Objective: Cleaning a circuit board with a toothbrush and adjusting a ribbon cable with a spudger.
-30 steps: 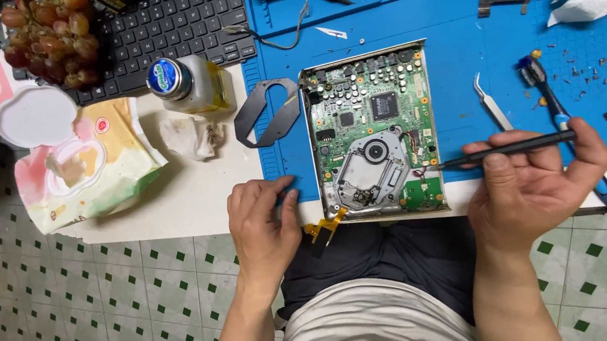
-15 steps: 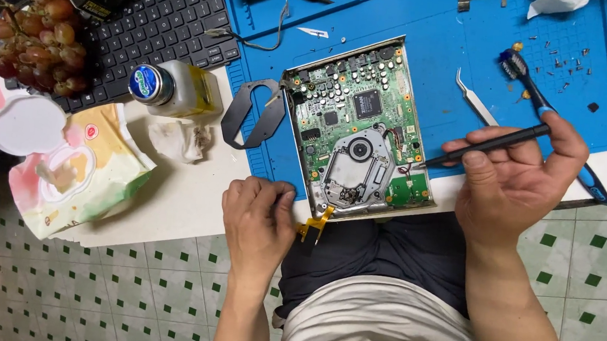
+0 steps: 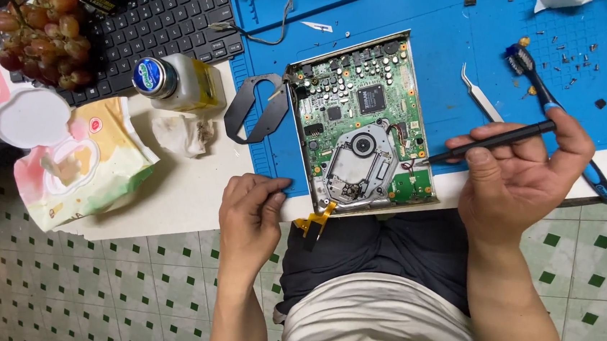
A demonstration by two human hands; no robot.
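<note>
Since the earlier frame, right hand (image 3: 515, 183) tilts its gripped black stylus (image 3: 497, 141) tip toward circuit board (image 3: 365, 125), frame centre on counter (image 3: 186, 190); left hand (image 3: 249, 213), loosely curled, rests empty lower centre.

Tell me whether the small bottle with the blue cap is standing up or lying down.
Lying down. The bottle rests on its side on the white table, its blue cap pointing sideways toward the grapes, beside a crumpled tissue.
</note>
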